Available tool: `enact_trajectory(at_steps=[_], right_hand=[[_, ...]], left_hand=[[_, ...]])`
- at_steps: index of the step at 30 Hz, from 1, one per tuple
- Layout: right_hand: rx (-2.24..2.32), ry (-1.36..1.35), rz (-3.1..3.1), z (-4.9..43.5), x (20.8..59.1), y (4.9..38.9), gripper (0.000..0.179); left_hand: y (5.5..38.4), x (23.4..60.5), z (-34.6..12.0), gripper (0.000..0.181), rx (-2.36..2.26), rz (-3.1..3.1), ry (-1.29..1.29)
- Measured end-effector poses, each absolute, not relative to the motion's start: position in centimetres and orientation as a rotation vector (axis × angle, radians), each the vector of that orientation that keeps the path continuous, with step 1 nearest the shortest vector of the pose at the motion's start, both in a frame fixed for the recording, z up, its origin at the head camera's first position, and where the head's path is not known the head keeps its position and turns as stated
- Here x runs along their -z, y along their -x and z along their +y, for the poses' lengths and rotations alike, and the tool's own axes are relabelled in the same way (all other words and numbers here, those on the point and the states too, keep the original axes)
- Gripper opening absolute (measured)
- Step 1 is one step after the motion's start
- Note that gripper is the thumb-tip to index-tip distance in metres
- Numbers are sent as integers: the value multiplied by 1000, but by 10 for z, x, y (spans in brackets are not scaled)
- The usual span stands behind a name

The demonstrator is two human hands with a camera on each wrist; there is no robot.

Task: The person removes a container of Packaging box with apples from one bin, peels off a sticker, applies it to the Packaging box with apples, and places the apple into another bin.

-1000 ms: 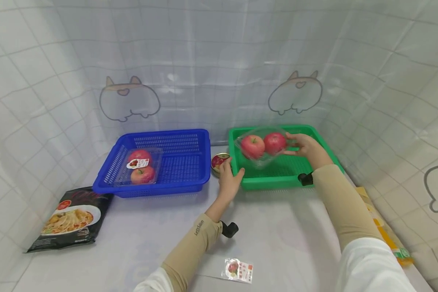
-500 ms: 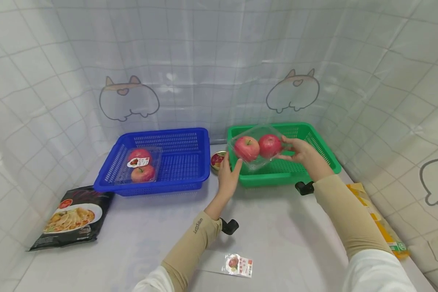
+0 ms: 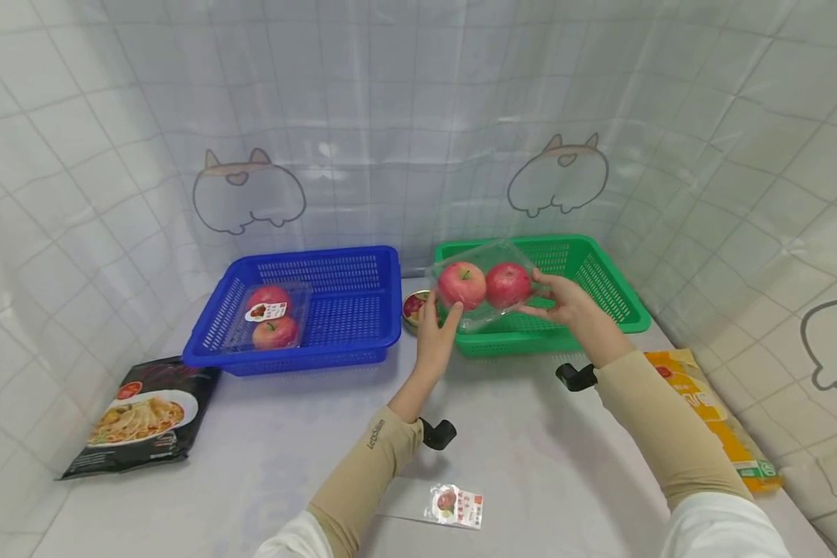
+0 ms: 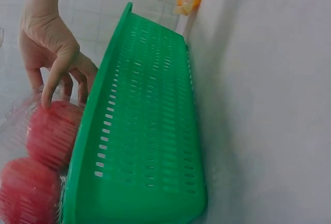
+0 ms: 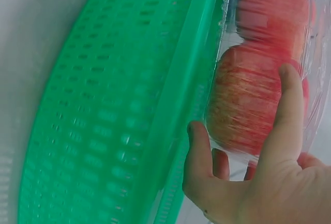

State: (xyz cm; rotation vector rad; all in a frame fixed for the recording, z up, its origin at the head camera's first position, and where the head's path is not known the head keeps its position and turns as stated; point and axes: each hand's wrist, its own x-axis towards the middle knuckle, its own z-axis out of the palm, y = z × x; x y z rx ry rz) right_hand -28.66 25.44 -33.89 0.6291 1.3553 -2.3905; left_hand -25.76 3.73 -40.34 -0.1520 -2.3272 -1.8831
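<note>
A clear plastic box of two red apples is held tilted above the front left of the green basket. My right hand grips its right end, with fingers and thumb spread around the plastic. My left hand holds the lower left corner, thumb at the front and fingers at the left edge. In the left wrist view the boxed apples are beside the green basket rim, with the right hand at their far end. The right wrist view shows the right hand's fingers against the plastic.
The blue basket on the left contains another apple box. A round tin sits between the baskets. A black noodle bag lies left, a yellow bag right. Near the front is a small printed label packet.
The apple box has moved left and toward me in my right hand, out of the green basket to my left hand. My left hand, formerly at the basket's rim, now holds the box's corner.
</note>
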Motion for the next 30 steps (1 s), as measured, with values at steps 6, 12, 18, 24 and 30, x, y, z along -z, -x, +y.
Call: enact_trajectory(at_steps=[6,12,18,24,30], right_hand=[[2388,-557,1374,244,338,275,13],[2302,-418,1525,239,337,258,18],[2197,-206,1696,236,337,237,28],[2108,-39,1800,227,342,215,30],[1994,52,1865,216,348,188,33]], left_hand=[[252,397,30,70,1957,-2243,131],[246,389,18,64,2006,-2177,102],[232,384,0,64,2014,-2180,128],[211,380,-22,61,2003,-2236,165],[188,379,-47,57,1976,-2295,216]])
